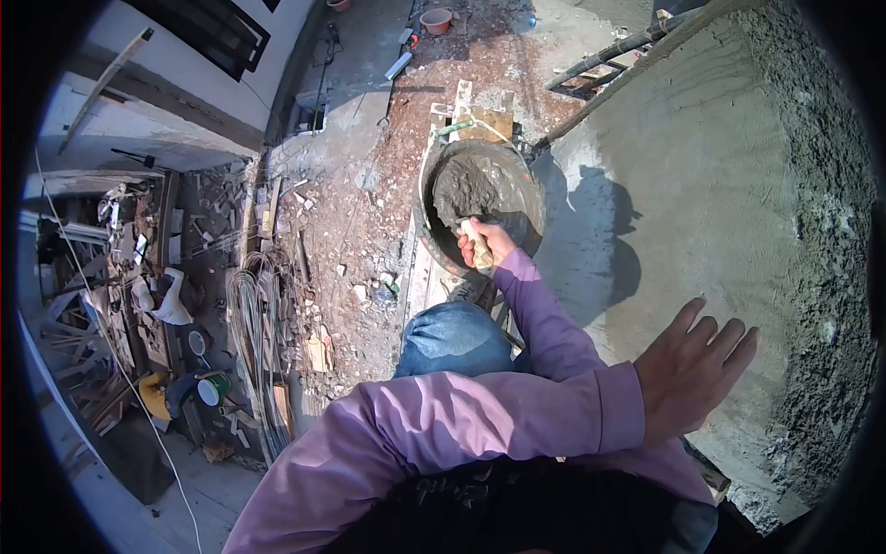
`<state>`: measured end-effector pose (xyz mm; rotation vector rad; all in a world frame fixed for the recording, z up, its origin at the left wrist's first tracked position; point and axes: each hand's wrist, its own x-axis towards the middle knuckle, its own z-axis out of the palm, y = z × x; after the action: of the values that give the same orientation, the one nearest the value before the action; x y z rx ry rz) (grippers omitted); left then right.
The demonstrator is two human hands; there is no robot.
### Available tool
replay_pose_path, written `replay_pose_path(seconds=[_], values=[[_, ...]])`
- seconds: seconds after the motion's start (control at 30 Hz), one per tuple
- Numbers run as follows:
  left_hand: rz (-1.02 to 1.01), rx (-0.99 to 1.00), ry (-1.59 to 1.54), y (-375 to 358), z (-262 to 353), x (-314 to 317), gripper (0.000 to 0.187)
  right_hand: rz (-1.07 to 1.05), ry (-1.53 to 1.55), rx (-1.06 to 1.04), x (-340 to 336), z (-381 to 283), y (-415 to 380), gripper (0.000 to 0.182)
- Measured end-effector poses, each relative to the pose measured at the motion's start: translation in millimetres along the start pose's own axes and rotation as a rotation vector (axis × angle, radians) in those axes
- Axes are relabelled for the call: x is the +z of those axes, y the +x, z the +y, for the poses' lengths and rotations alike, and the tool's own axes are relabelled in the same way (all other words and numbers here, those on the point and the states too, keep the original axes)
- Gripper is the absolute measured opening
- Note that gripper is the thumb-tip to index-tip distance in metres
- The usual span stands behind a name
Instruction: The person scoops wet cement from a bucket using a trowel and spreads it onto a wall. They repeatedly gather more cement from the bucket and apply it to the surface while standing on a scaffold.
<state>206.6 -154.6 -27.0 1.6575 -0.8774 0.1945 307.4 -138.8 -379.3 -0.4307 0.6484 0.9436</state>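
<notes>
Ground (355, 231) strewn with rubble and reddish debris, lit by hard sunlight. Pale wall (221, 55) at upper left, pierced by dark-framed window (217, 37). Wall at right (683, 120) coated in smooth grey, edged by rough, darker band (817, 222); shadow cast across it. Shaded left side cluttered with timber (83, 240).
</notes>
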Motion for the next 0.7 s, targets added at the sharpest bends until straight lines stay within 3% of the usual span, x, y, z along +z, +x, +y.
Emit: replay_pose_path(seconds=[0.03,0.23,0.37,0.47,0.57,0.63,0.7], values=[[-0.018,0.019,0.019,-3,-1,2,0.049,-0.095,0.274,0.073,-1,-6,-3,0.041],[-0.087,-0.004,0.107,-15,0,-2,0.046,-0.233,0.545,0.012,-40,4,-57,0.052],[-0.062,0.013,0.138,-14,-2,-9,0.046,-0.231,0.285,-0.090,-42,10,-106,0.050],[-0.066,-0.016,0.121,-16,0,-11,0.047,0.025,-0.445,-0.075,-4,-20,-164,0.048],[-0.055,0.008,0.093,-14,4,-17,0.048,0.530,-1.345,-0.126,40,-54,-181,0.039],[-0.025,0.036,0.082,-14,7,-17,0.049,0.592,-2.325,-0.599,31,-74,-166,0.034],[0.007,0.062,0.083,-16,9,-15,0.050,0.699,-2.592,-0.667,60,-79,-140,0.034]])
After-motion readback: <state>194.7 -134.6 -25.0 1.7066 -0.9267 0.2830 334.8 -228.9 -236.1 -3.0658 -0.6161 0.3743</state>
